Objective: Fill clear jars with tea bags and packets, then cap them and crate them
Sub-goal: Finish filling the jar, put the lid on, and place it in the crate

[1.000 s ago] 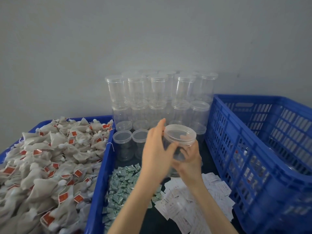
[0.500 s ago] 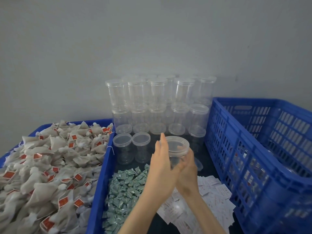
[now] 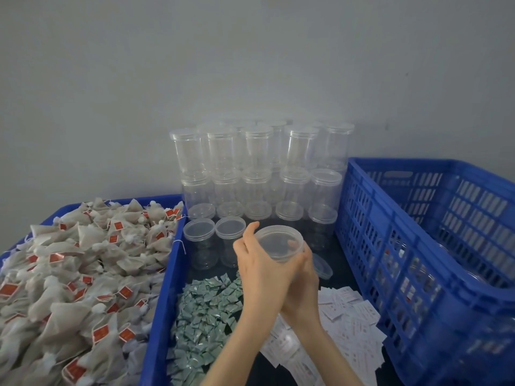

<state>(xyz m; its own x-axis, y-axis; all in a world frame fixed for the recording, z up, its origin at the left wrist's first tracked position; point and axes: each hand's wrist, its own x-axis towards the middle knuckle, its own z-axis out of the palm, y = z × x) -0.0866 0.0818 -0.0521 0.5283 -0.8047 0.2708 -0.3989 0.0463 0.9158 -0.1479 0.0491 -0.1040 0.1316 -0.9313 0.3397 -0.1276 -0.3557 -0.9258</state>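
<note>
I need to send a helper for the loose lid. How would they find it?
Start at the big slatted blue crate on the right. Just left of its near wall, behind the white packets, lies the clear lid: alone and on no jar.

Two bare forearms — left hand (image 3: 262,263), right hand (image 3: 302,285) — sleeveless, slim, short-nailed fingers (image 3: 250,232).
</note>
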